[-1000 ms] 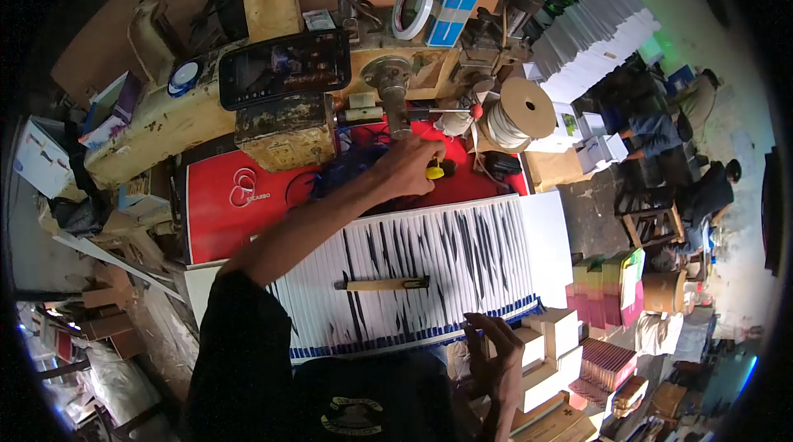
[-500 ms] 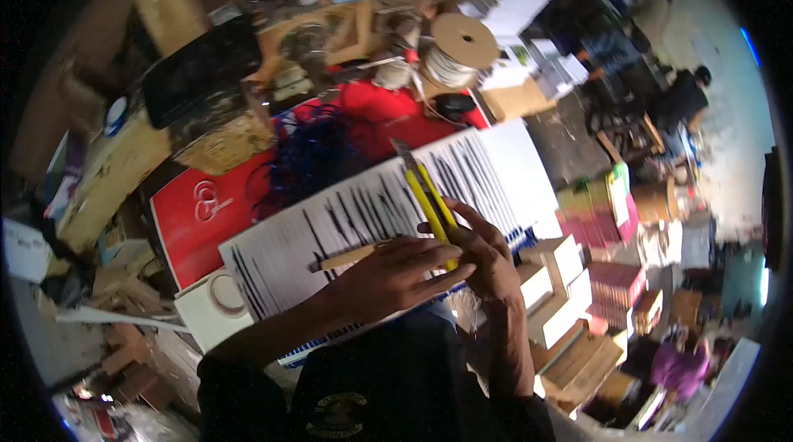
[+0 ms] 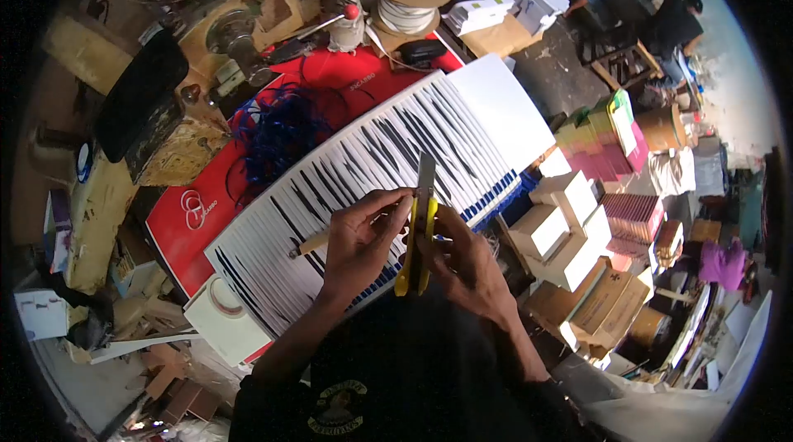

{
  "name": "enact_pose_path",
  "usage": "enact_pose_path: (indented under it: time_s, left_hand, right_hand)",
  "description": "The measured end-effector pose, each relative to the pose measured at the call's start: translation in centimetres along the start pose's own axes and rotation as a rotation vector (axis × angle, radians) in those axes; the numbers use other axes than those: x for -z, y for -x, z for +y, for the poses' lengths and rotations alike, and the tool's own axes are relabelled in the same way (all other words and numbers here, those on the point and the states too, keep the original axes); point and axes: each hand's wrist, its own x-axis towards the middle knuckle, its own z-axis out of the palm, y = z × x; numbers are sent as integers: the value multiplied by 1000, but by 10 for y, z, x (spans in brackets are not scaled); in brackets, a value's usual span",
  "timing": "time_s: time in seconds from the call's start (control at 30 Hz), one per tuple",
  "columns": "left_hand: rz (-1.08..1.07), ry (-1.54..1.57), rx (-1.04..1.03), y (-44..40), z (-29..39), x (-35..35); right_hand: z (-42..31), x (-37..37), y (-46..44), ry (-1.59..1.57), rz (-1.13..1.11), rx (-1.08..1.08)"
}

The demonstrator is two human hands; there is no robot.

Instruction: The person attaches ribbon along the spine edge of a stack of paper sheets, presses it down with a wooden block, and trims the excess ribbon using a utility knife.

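In front of my chest I hold a yellow utility knife [image 3: 424, 207] with its grey blade pointing away from me. My left hand [image 3: 360, 245] pinches with thumb and fingertips at the knife's side near the blade's base. My right hand [image 3: 471, 268] has its fingers closed round the yellow handle from the other side. Below both hands lies a long row of white paper stacks [image 3: 248, 231] with dark strips between them and blue along the near edge. A wooden stick with a dark tip [image 3: 311, 244] lies on the row beside my left hand, partly hidden by it.
Beyond the row are a red board [image 3: 178, 215], tangled blue-black strands [image 3: 281, 128] and a cord spool [image 3: 405, 16]. A tape roll [image 3: 225, 297] is at the left. White boxes [image 3: 541, 231] and cartons [image 3: 607, 301] stand right. A person [image 3: 669, 33] is farther off.
The view has shifted. The knife has turned more upright and come closer to my body. My left hand has gone from lying across the handle's lower end to pinching near the blade.
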Motion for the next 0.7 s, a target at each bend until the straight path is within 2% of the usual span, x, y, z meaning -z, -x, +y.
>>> enact_pose_path:
  time_s: [0.1,0.13,0.2,0.23,0.27,0.33,0.37,0.4,0.47,0.5,0.53,0.57,0.63,0.7]
  left_hand:
    - [-7,-54,103,6,-2,-3]
    - [-26,-47,111,10,-7,-6]
    - [-77,-71,80,20,-20,-12]
    - [-105,-11,129,23,-24,-15]
    - [-111,-7,139,22,-25,-17]
    - [-134,-62,104,23,-24,-19]
    - [-84,-343,-45,23,-21,-12]
    - [-4,-644,-261,25,-29,7]
    - [101,-1144,-336,19,-17,39]
    - [97,-1209,-285,18,-14,45]
    - [94,-1271,-232,18,-12,52]
    - [-52,-1247,-164,15,-10,63]
    - [-23,-1232,-162,8,-15,65]
    - [67,-1168,-226,-9,-11,58]
  right_hand:
    - [15,15,5,216,-104,-12]
    - [16,14,13,182,-71,17]
    - [49,19,21,244,-41,131]
    - [70,15,25,338,105,322]
    - [68,21,27,337,110,311]
    - [47,31,35,12,-15,-180]
    - [31,29,44,-196,96,-267]
    - [27,36,50,-202,178,-341]
    - [25,50,59,-209,386,-478]
    - [27,70,61,-248,291,-456]
    - [68,79,73,-210,356,-339]
    - [66,88,76,-280,317,-325]
    - [71,96,78,-355,281,-308]
    - [89,96,79,-20,368,-186]
